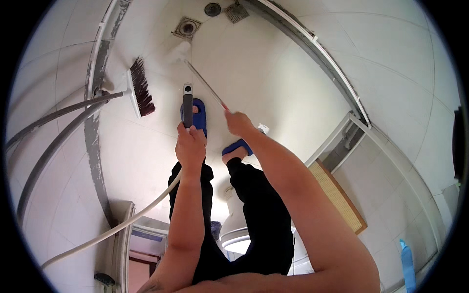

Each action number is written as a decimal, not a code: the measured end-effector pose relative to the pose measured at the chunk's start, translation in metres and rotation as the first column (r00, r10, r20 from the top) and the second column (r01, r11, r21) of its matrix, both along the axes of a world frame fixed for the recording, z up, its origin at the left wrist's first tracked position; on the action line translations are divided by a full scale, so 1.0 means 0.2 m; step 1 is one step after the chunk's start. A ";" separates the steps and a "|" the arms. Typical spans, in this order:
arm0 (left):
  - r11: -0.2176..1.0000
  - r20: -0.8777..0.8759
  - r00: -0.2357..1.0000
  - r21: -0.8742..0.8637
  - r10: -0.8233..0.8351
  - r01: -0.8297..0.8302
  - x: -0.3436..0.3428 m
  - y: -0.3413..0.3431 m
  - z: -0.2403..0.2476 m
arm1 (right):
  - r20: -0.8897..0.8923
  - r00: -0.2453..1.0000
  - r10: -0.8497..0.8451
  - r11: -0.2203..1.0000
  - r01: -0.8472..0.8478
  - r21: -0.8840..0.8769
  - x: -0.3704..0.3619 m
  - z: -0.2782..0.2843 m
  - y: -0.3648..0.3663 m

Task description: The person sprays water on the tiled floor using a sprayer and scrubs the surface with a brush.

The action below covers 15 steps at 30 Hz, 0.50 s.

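Note:
My left hand (190, 149) is closed around a grey and white hand sprayer (187, 108), which points forward over my left foot. From under this hand a cream hose (128, 222) runs back to the lower left. My right hand (239, 123) grips the handle end of a long thin brush (204, 81). Its metal shaft slants forward and left to a blurred white head, low against the pale floor just short of an uncovered square floor drain (187, 28). Past that drain are a round dark drain piece (212, 9) and a square grate (237, 13).
A broom (140, 89) with dark bristles leans in from the left wall, beside a thick grey hose (51, 155). I stand in blue slippers (199, 113). A white toilet (235, 227) is behind my legs. At right lies a framed yellow panel (337, 195).

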<state>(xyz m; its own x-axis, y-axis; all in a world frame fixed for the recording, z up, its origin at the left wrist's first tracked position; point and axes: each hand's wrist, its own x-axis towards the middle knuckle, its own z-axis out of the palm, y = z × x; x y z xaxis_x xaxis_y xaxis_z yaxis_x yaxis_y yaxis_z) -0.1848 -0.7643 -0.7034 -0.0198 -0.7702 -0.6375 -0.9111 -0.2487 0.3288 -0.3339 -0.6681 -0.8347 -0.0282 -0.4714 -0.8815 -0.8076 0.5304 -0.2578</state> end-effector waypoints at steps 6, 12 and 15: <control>0.995 -0.017 0.995 -0.014 0.099 -0.099 0.10 -0.07 0.05 | -0.114 0.990 0.085 0.989 -0.070 0.130 -0.14 0.11 0.59; 0.985 -0.024 0.985 0.009 0.172 -0.172 0.18 -0.10 0.03 | -0.019 0.861 -0.509 0.825 0.493 0.276 -0.02 0.09 -0.43; 0.985 -0.042 0.984 0.001 0.173 -0.173 0.25 -0.11 0.01 | -0.006 0.826 -0.564 0.781 0.535 0.321 0.10 0.21 -0.56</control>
